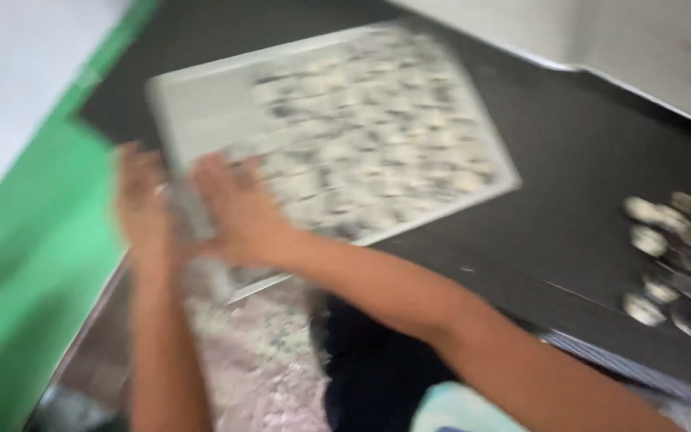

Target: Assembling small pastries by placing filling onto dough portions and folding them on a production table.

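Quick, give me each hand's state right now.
Left hand: at the near edge of the white tray; grip too blurred to tell.
Right hand: open, flat on the tray.

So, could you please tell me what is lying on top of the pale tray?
Rows of small blurred pieces fill the pale tray; the right hand rests on its near corner, the left hand at its edge. What the hands cover is hidden.
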